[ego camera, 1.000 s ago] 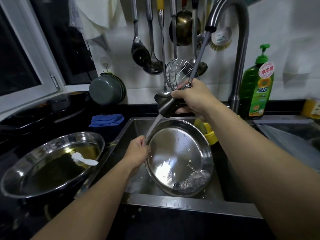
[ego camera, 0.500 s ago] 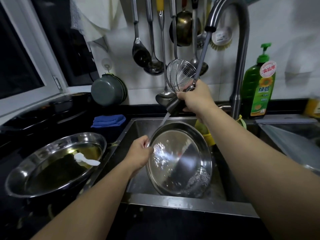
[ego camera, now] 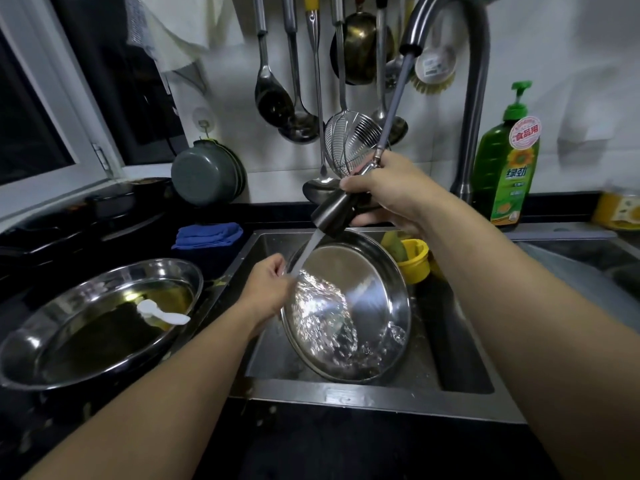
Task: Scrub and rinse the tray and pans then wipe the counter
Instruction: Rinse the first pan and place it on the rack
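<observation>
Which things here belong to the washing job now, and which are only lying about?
In use: left hand tilting the steel pan in the sink; right hand gripping the spray head; oily pan waiting.

Lying about: blue cloth, soap bottle, hanging ladles, yellow cup.

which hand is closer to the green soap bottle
Right. The right hand grips the pull-out sprayer head above the sink, left of the green soap bottle. The left hand holds the tilted pan's left rim, lower and farther left.
</observation>
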Tool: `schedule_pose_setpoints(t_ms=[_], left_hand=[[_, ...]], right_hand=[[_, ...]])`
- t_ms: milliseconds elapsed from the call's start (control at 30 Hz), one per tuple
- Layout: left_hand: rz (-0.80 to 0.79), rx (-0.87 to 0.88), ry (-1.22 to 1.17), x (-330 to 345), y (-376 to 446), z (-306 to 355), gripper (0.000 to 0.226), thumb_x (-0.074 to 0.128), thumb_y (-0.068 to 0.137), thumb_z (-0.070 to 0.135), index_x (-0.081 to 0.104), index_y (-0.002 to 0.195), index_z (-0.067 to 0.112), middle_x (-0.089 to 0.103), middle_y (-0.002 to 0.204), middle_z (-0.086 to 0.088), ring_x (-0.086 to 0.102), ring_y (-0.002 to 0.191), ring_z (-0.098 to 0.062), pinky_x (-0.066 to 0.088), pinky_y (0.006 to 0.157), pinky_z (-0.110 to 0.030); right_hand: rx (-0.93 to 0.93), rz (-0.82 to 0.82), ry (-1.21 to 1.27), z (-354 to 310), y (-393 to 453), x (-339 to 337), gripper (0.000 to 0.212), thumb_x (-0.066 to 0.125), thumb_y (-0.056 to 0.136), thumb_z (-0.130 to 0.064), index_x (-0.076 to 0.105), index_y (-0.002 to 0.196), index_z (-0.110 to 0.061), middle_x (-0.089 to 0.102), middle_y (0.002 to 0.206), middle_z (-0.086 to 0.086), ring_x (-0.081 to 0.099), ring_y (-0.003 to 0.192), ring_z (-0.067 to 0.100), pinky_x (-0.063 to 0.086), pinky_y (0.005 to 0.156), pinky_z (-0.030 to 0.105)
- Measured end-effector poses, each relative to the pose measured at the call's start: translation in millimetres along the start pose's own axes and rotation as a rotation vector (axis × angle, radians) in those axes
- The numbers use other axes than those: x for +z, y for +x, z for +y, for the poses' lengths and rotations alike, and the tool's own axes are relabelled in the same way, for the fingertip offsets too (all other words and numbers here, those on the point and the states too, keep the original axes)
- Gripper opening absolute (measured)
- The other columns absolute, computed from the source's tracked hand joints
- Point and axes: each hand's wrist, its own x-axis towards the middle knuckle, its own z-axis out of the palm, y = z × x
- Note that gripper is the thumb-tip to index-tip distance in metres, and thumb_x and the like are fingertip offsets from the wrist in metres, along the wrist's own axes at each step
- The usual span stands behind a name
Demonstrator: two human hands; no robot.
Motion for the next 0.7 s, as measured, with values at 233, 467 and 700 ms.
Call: schedule_pose_setpoints(t_ms=[233,467,700], left_hand=[[0.006,0.054,0.047,0.5,-3.4,10.5,0.028,0.068,0.078,0.004,0.041,0.072,0.009,0.052,0.073,-0.01,0.051,0.068,-0.024,0.048,0.061,-0.046],[-0.008,0.072,0.05,-5.6,-7.9,11.8,0.045,0.071,0.08,-0.009,0.039,0.064,0.018,0.044,0.06,0.001,0.044,0.059,-0.015,0.04,0.053,-0.025],[-0.045,0.108,0.15,-14.3,-7.9,7.6,0.039,0.059,0.084,-0.01,0.039,0.067,0.019,0.043,0.063,0.0,0.041,0.061,-0.016,0.036,0.058,-0.032]], right_hand=[[0.036,0.042,-0.263,-4.6,-15.5,-27.6,0.019,0.068,0.088,-0.003,0.057,0.092,-0.019,0.066,0.09,0.01,0.072,0.08,0.028,0.062,0.059,0.043],[0.01,0.26,-0.708,4.6,-4.4,-62.1,0.025,0.074,0.085,-0.012,0.059,0.104,-0.015,0.063,0.092,0.007,0.065,0.079,0.027,0.059,0.063,0.038],[-0.115,0.338,-0.599,28.3,30.8,-41.6,0.024,0.075,0.086,-0.015,0.056,0.101,-0.017,0.061,0.097,0.002,0.059,0.1,0.025,0.047,0.08,0.032]])
